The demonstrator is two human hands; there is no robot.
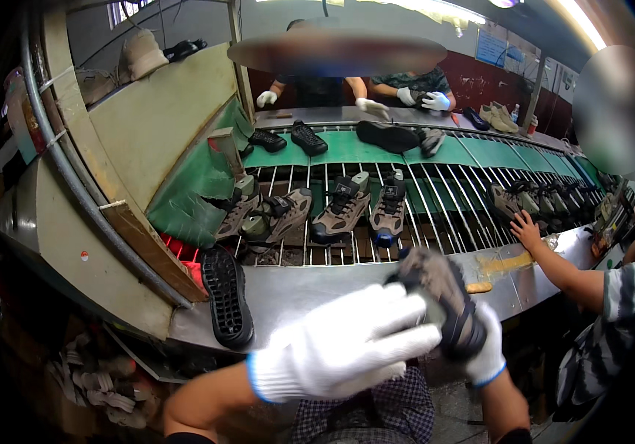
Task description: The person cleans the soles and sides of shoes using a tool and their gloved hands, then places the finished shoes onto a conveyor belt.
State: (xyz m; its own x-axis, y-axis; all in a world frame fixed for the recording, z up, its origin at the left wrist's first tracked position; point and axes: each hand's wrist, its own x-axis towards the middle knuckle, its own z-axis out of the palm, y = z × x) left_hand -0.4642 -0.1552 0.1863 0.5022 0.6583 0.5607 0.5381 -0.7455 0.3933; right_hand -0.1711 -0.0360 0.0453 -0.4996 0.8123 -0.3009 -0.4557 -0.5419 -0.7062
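Note:
A brown and black shoe (447, 288), somewhat blurred by motion, is held tilted above the near metal ledge. My right hand (486, 348), in a white knitted glove with a blue cuff, grips it from the right side. Beside it on the left is my left hand (354, 340), gloved the same way, its fingers stretched out along the shoe; whether they touch it is hard to tell. To the left, a black lugged shoe sole (227, 296) lies tread up on the ledge's edge.
Several brown shoes, among them one with a blue toe (387, 211), rest on the metal-rod rack (436, 200). Black shoes (308, 138) lie on a green strip beyond. A co-worker's bare hand (527, 231) touches shoes at right. Two people in white gloves work opposite.

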